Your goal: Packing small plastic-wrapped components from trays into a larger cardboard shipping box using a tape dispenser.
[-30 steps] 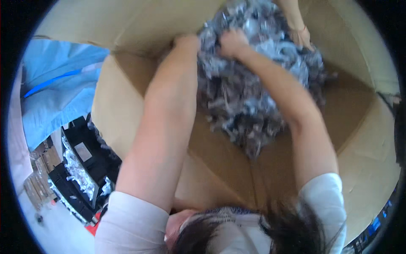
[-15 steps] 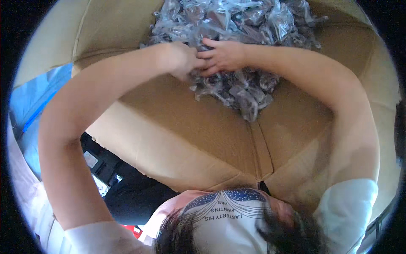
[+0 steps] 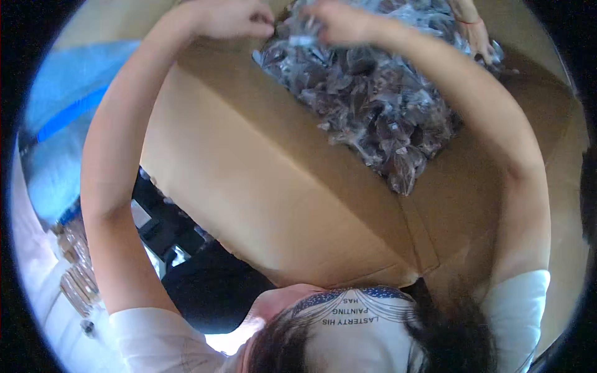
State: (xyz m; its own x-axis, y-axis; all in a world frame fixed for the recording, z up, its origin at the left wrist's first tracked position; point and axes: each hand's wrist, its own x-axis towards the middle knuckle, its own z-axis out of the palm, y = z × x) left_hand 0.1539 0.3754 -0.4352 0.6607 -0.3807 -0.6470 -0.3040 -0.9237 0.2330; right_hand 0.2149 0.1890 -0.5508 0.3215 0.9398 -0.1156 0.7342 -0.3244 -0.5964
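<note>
Surroundings, left margin: blue sheeting, black rack-like pieces, stacked packs.

Light blue sheet [image 3: 68, 78], upper left, creased; brighter blue strip [image 3: 71, 118] runs slantwise across it. Below: stack of clear, brownish packs [image 3: 78, 283], beside a pale surface [image 3: 62, 329]; small dark object [image 3: 87, 326] just below the stack, kind unclear. Further right: black rack-like pieces [image 3: 158, 217], partly hidden, with pale rectangular panel [image 3: 143, 217] among them. Far right rim: dark shape [image 3: 587, 199], too dim to identify.
</note>
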